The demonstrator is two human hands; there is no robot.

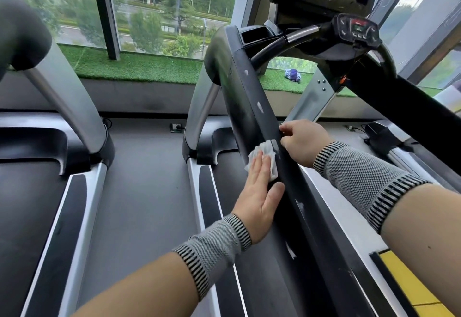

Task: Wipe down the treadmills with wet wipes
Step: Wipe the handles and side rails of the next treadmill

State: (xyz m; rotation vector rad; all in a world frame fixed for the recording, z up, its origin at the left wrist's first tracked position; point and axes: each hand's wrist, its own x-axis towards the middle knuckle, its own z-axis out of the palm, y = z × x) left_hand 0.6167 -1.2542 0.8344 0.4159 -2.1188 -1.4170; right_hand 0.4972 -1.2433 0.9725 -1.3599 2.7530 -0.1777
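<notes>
Left hand, fingers straight, presses wipe flat on handrail; right hand grips the rail. Risk — unpinched wipe slips off, chipped patches missed.

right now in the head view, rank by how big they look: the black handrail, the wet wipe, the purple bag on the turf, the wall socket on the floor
1. black handrail, by far the largest
2. wet wipe
3. purple bag, which is farther off, so it may really be bigger than the wipe
4. wall socket, smallest

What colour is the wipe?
White; the wet wipe shows in the head view, under the left hand.
</notes>
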